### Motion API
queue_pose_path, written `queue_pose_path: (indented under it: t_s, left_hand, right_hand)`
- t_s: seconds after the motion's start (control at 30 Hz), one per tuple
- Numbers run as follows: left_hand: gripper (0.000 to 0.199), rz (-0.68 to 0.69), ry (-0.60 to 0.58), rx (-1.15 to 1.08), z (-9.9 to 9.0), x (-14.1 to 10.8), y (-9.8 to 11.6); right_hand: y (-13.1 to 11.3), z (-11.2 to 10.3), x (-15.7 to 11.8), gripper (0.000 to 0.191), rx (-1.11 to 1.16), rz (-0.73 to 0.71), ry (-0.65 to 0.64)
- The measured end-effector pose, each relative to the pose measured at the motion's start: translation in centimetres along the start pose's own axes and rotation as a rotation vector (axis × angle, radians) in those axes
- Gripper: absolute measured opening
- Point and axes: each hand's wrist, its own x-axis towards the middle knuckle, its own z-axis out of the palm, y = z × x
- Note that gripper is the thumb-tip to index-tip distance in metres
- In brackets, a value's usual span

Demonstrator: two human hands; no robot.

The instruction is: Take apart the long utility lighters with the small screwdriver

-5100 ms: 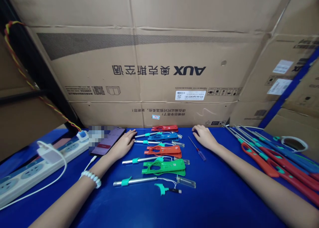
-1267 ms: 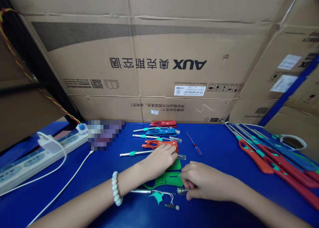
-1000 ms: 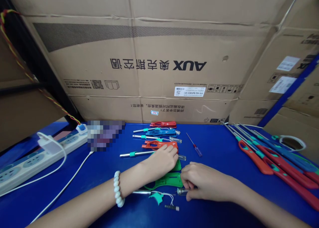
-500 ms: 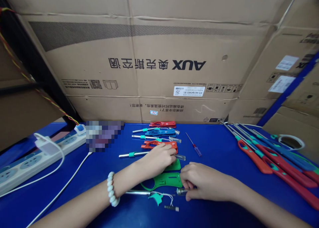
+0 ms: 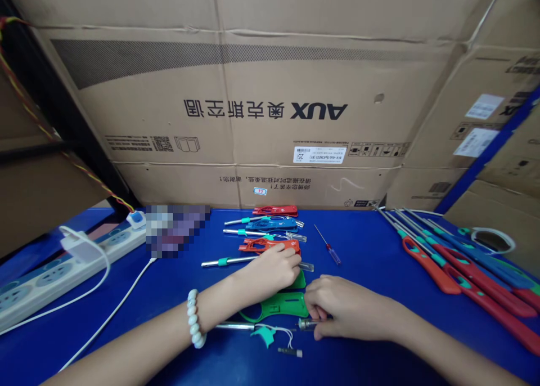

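Observation:
My left hand (image 5: 276,269), with a beaded bracelet at its wrist, reaches over an orange lighter shell (image 5: 253,243) and a metal tube (image 5: 230,261). Its fingers are curled down just above a green piece (image 5: 298,282); whatever lies under the fingertips is hidden. In my right hand (image 5: 343,308) a small fuel tank with a metal valve (image 5: 304,323) is gripped, mostly covered by the fingers. Beside it lies an open green lighter shell (image 5: 291,305). Nearer me are a silver tube (image 5: 240,326), a teal trigger piece (image 5: 265,336) and a small black wired part (image 5: 289,351).
A blue lighter shell (image 5: 270,223) and a red shell (image 5: 276,210) lie farther back. A screwdriver (image 5: 333,255) rests right of them. Several long lighters (image 5: 485,301) are piled at right. A power strip (image 5: 54,276) runs along the left; cardboard (image 5: 261,71) walls the back.
My left hand has shifted very slightly, its forearm and bracelet moving a little to the right. My right hand stays put with the fuel tank.

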Motion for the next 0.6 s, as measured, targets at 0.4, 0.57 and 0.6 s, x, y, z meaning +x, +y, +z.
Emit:
queue_pose_path:
  t_s: [0.4, 0.57, 0.6]
  left_hand:
    - [0.009, -0.015, -0.046, 0.121, 0.2, -0.3, 0.4]
    - [0.012, -0.097, 0.032, -0.039, -1.3, -0.6, 0.0]
    - [0.014, -0.153, 0.055, -0.141, -1.8, -0.8, -0.1]
  right_hand:
    - [-0.2, 0.0, 0.0, 0.020, -0.012, -0.014, 0.018]
    - [0.1, 0.0, -0.1, 0.020, -0.016, -0.035, 0.019]
    - [0.2, -0.1, -0.2, 0.019, -0.012, -0.042, 0.020]
